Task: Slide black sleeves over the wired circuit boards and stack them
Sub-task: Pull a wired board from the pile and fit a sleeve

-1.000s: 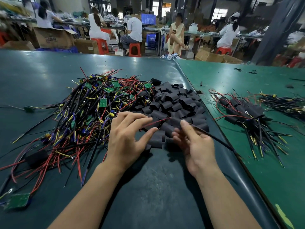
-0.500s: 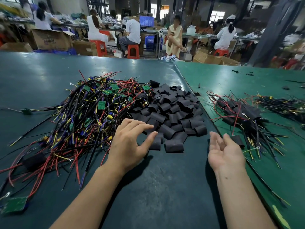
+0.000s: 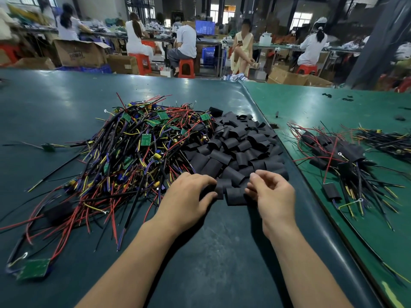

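A heap of black sleeves point(image 3: 240, 147) lies mid-table, next to a tangle of wired green circuit boards point(image 3: 138, 152) on its left. My left hand point(image 3: 189, 196) pinches one black sleeve point(image 3: 220, 188) at the heap's near edge, between thumb and fingers. My right hand point(image 3: 272, 192) hovers just right of it with fingers loosely curled. Its fingertips touch a neighbouring sleeve point(image 3: 236, 195), and nothing shows between thumb and fingers. Sleeved boards point(image 3: 338, 152) lie stacked on the green mat to the right.
One sleeved board point(image 3: 331, 191) lies apart at the stack's near side. A loose green board point(image 3: 33, 268) sits at the near left. A seam point(image 3: 295, 172) divides the dark mat from the green one. People work at benches beyond the table.
My right hand let go of a wired, sleeved board on the right stack, then came back left to the sleeve heap. My left hand closed on a sleeve.
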{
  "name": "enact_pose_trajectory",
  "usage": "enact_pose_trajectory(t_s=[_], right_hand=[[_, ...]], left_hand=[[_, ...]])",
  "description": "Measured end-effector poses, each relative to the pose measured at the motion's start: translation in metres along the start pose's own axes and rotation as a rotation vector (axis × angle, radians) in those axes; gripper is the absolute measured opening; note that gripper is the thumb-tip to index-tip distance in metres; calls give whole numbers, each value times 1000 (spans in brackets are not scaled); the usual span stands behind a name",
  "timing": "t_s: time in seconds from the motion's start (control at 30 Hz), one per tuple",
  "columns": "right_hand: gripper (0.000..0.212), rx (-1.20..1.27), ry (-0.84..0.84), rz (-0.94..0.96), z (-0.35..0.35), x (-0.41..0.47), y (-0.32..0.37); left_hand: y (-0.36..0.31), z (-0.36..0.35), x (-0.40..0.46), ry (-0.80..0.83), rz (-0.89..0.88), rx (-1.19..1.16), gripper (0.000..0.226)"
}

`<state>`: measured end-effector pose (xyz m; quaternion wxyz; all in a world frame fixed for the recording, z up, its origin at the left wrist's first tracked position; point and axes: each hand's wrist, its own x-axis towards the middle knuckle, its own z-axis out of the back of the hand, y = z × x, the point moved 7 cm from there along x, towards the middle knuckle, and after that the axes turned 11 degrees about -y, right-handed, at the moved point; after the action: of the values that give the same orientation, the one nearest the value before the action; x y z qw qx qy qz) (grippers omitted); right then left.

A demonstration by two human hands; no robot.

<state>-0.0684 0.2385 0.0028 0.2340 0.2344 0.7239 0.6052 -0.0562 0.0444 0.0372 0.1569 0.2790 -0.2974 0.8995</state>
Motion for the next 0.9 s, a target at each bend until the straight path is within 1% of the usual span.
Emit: enact_pose_trajectory(t_s=[0.1,0.17,0.2,0.23,0.27,0.3,0.33,0.37,0.4,0.43,0.5,0.57,0.63,0.73,0.77,0.8,0.83,0.9], right_hand=[[8,-107,13,94,-1,0,2],[9,-163,23,161,-1,0,5],[10,-182,25,185,-1,-1,6],[10,-194,26,200,-1,-1,7],[10,-198,26,206,-1,-1,7],[10,-197,23,205,-1,-1,7],[9,-197,19,200,-1,-1,7],[9,-203,14,200,-1,-1,7],[8,-209,10,204,-1,-1,7],[8,-213,6,211,-1,-1,8],[7,-221,-2,244,-1,-4,12],[6,-244,-17,300,0,-7,18],[6,-267,-29,353,2,-10,23],[9,-290,-21,406,1,-20,25],[11,-302,-18,439,0,-24,27],[11,-311,-12,479,-1,-28,29],[10,-314,-2,517,-2,-32,31],[8,-314,29,567,-7,-37,33]], left_hand=[[2,2,1,-13,21,12,26],[-3,9,4,-59,-30,68,25],[-6,17,7,-147,-76,133,22],[-8,29,8,-274,-107,214,20],[-7,41,10,-394,-85,298,21],[0,52,10,-474,0,379,25],[12,60,9,-490,127,447,32],[26,63,8,-458,256,490,38],[38,64,7,-413,361,494,40],[46,63,6,-386,420,467,37],[51,66,5,-406,439,403,32],[47,69,7,-449,433,366,32],[44,68,8,-440,432,356,32],[44,55,6,-233,460,463,34],[45,52,5,-192,471,479,34],[43,53,4,-198,470,467,32],[40,55,5,-245,453,426,27],[29,65,6,-411,388,282,12]])
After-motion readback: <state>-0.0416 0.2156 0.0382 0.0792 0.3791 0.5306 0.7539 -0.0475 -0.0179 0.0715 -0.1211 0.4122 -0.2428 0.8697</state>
